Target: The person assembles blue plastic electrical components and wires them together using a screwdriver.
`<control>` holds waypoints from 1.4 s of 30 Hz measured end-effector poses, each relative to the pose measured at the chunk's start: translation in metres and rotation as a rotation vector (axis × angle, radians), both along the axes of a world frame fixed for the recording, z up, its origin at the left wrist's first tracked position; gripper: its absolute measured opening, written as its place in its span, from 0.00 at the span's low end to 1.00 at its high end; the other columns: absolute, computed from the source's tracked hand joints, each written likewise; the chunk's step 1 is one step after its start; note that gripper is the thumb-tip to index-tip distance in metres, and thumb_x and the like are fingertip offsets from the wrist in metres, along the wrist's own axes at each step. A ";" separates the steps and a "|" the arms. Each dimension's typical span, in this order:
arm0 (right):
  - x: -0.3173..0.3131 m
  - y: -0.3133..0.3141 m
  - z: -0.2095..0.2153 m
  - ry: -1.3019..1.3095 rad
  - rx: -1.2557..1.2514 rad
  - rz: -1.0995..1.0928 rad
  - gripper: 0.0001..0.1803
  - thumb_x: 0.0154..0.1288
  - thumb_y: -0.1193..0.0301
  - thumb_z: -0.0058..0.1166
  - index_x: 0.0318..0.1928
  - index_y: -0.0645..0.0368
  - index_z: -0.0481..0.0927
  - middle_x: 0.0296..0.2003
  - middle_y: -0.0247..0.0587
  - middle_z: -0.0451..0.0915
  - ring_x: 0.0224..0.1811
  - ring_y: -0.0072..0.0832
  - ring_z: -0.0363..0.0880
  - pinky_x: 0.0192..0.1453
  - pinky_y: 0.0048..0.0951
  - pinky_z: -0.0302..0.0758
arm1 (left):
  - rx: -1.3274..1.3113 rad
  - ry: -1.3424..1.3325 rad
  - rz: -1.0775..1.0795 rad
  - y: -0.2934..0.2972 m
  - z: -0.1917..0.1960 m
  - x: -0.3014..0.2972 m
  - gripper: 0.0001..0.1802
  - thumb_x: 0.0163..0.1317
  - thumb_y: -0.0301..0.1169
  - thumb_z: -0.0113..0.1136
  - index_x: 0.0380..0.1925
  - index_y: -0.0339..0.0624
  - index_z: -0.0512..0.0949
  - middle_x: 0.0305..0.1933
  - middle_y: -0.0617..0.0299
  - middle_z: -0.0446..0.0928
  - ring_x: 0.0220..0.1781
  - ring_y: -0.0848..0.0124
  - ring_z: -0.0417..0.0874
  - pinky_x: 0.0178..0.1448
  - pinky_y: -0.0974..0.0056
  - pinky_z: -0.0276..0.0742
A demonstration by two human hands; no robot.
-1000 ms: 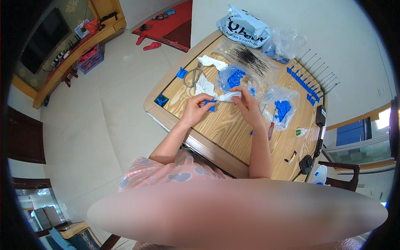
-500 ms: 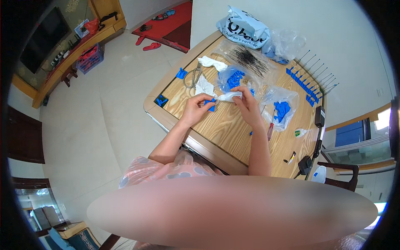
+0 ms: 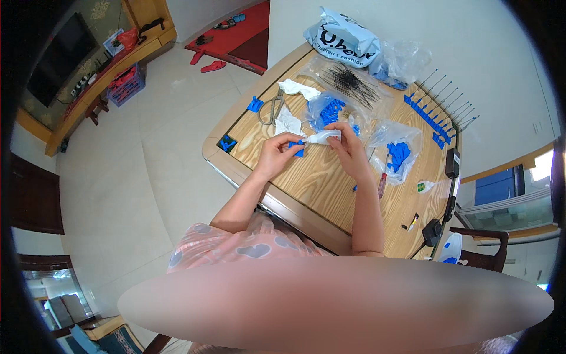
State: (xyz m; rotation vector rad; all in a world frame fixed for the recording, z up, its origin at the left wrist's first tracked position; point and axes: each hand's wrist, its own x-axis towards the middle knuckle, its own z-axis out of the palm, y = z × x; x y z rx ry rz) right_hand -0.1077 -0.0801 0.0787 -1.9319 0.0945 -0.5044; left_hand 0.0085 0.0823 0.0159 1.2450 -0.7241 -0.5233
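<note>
Between thumb and fingers, my left hand [image 3: 278, 154] pinches a small blue piece [image 3: 296, 148] above the near part of the table. My right hand [image 3: 350, 152] grips a small white squeeze bottle [image 3: 324, 137], tipped sideways. Its nozzle points left and meets the blue piece, or comes very close to it. Just beyond the hands lie a crumpled white tissue [image 3: 288, 120] and a clear bag of blue pieces [image 3: 331, 113]. Another clear bag with blue pieces [image 3: 399, 154] lies right of my right hand, beside a red-handled screwdriver [image 3: 382, 184].
Scissors [image 3: 271, 112] lie near the table's left edge. Thin black stems [image 3: 352, 85] in clear plastic and a light-blue shopping bag [image 3: 345, 40] sit at the far side. Blue stands holding upright stems [image 3: 427, 121] line the right edge, with a black adapter [image 3: 432, 232] nearer me.
Both hands keep nearly the same pose, with the bottle nozzle still at the blue piece. The whole view has shifted very slightly.
</note>
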 end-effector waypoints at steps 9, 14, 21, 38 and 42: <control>0.000 0.000 -0.001 0.021 -0.057 -0.015 0.11 0.63 0.76 0.48 0.47 0.60 0.71 0.35 0.38 0.76 0.36 0.22 0.71 0.41 0.23 0.67 | -0.026 -0.049 0.006 -0.001 -0.004 0.001 0.07 0.54 0.20 0.60 0.35 0.33 0.78 0.40 0.60 0.78 0.36 0.76 0.79 0.42 0.72 0.76; 0.000 0.004 0.005 0.009 -0.079 -0.025 0.11 0.63 0.75 0.49 0.46 0.60 0.71 0.34 0.38 0.76 0.36 0.23 0.71 0.41 0.23 0.68 | -0.016 -0.047 0.017 0.000 -0.004 0.001 0.07 0.54 0.20 0.60 0.35 0.33 0.78 0.41 0.60 0.77 0.36 0.76 0.79 0.41 0.73 0.77; -0.001 0.003 0.004 0.014 -0.107 -0.024 0.11 0.63 0.75 0.49 0.46 0.60 0.71 0.34 0.37 0.76 0.36 0.23 0.72 0.42 0.23 0.68 | -0.025 -0.053 0.013 -0.002 -0.006 0.001 0.07 0.55 0.20 0.60 0.35 0.32 0.77 0.40 0.59 0.77 0.36 0.76 0.79 0.41 0.73 0.77; 0.000 0.001 0.002 0.005 -0.096 -0.027 0.12 0.62 0.76 0.49 0.47 0.60 0.71 0.34 0.37 0.76 0.35 0.22 0.71 0.40 0.23 0.67 | -0.019 -0.021 0.000 -0.001 -0.003 0.000 0.07 0.55 0.20 0.60 0.35 0.32 0.77 0.41 0.59 0.77 0.37 0.75 0.79 0.42 0.72 0.77; 0.000 0.000 0.000 0.005 -0.087 -0.025 0.12 0.62 0.76 0.49 0.47 0.60 0.71 0.34 0.37 0.76 0.35 0.22 0.71 0.40 0.23 0.67 | -0.045 -0.013 -0.008 -0.003 -0.005 0.000 0.07 0.55 0.20 0.59 0.35 0.33 0.77 0.41 0.58 0.77 0.37 0.74 0.79 0.43 0.71 0.77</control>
